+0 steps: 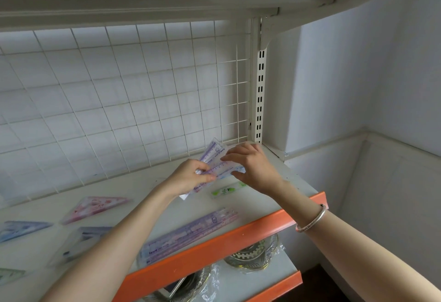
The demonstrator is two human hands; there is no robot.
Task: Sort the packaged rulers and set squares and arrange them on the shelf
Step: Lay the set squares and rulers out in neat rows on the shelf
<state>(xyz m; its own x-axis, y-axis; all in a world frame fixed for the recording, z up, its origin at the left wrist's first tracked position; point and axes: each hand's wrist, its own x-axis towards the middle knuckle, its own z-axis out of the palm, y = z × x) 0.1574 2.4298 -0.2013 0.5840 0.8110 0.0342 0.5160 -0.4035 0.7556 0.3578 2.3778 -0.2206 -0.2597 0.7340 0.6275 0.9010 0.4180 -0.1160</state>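
The left hand [191,178] grips the lower end of a fanned bundle of packaged rulers [216,158], thumb on top and fingers curled beneath. The right hand [254,166] pinches the bundle's upper end, fingers laid over it and thumb below. Both forearms reach forward, holding the bundle over the rear right of the shelf [148,189], near the wire grid [119,91]. On the shelf lie a long purple ruler pack [191,232] by the front edge, a pink set square [94,208] to the left, and a green ruler pack [229,190] just below the right hand. A bracelet [312,220] circles the right wrist.
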